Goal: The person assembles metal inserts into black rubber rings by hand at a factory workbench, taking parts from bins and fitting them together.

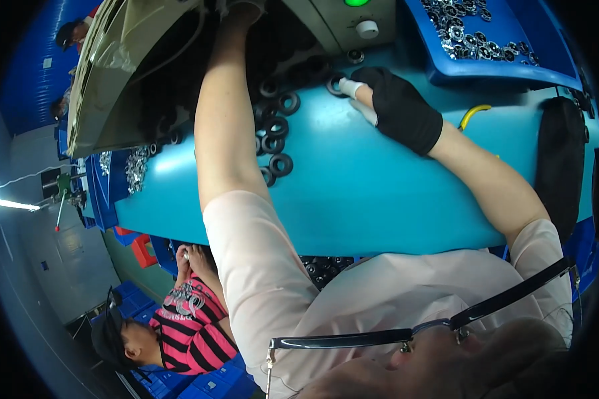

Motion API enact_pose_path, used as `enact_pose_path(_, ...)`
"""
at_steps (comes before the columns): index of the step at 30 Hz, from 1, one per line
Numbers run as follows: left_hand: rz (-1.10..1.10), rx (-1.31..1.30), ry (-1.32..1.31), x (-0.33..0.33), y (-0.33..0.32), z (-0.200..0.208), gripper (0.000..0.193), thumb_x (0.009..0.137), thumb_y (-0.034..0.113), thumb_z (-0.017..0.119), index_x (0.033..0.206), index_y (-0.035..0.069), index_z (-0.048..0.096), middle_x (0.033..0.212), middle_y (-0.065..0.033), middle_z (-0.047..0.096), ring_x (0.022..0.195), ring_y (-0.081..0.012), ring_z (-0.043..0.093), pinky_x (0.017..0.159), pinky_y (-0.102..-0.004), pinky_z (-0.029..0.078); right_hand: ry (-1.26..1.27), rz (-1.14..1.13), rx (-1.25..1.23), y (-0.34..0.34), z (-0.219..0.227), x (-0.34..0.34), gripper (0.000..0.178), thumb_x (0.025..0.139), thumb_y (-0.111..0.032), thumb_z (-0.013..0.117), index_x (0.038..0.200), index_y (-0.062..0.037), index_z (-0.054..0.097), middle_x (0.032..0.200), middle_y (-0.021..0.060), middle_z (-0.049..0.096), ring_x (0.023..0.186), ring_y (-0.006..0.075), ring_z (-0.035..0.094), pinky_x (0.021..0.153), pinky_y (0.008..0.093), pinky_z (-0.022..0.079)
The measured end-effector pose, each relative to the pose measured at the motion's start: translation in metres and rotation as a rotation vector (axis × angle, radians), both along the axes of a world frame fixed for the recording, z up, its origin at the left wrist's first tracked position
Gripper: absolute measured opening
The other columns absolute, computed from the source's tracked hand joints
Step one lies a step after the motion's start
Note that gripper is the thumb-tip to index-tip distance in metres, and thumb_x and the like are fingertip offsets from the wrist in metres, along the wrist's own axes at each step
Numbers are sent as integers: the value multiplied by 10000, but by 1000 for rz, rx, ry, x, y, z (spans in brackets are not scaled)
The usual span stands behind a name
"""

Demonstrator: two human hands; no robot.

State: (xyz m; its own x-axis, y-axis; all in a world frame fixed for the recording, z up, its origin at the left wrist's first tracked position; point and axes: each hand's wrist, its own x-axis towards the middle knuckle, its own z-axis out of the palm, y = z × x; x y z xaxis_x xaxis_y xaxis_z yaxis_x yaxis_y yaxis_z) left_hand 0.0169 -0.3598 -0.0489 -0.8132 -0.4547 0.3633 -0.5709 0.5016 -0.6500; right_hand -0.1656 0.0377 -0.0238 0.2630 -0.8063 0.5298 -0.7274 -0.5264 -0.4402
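Observation:
My left arm stretches up under the machine's housing (363, 23). My left hand (245, 12) is at the upper picture edge with something pale around it, and its fingers are hidden. On the right, my right hand (396, 106) wears a black fingerless glove, with white coverings on the fingertips. Its fingers are closed at the edge of a black ring (334, 85) on the blue-green table. More black rings (273, 143) lie loosely along my left forearm, some overlapping. A small shiny metal part (355, 56) sits near the machine's base.
A blue bin (439, 70) of shiny round parts stands at the upper right. Yellow-handled pliers (472, 116) lie beyond my right wrist, near a long black object (559, 166). Small metal parts (137, 166) fill a container at left. A person in a striped shirt (193, 319) sits nearby.

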Motion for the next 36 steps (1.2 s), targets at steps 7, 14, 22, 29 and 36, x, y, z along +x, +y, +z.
enact_pose_path(7,-13,74,53,-49,23,18,311,878,221,497,1123,45,575,1055,-112,606,941,-299,579,834,-380,455,-57,42,39,5,8,-9,329,781,-23,572,1109,-9,553,838,146,560,792,301,549,663,366,474)
enact_pose_path(14,35,89,37,-26,102,76,398,884,217,463,1247,65,511,1225,-147,542,1098,-314,543,940,-415,429,-3,9,59,6,6,-14,270,805,-44,551,1074,-19,559,870,158,559,792,308,549,664,374,468)
enact_pose_path(22,283,281,363,3,85,69,334,882,306,491,1087,72,613,1124,-146,603,1071,-296,551,901,-402,414,68,12,26,1,5,0,317,778,-42,622,1089,-17,566,909,154,599,816,307,561,698,372,473)
enact_pose_path(29,299,285,354,-13,84,34,324,881,295,498,1084,71,613,1117,-146,606,1052,-291,560,882,-397,424,77,-22,-31,1,-2,-5,324,783,-48,616,1101,-15,565,900,142,602,819,297,572,691,358,484)
enact_pose_path(36,251,272,317,-46,75,9,315,879,285,505,1082,70,613,1110,-145,609,1033,-285,569,862,-391,435,46,9,54,3,4,-4,379,753,-45,646,1118,-13,550,864,140,599,766,285,568,631,356,473)
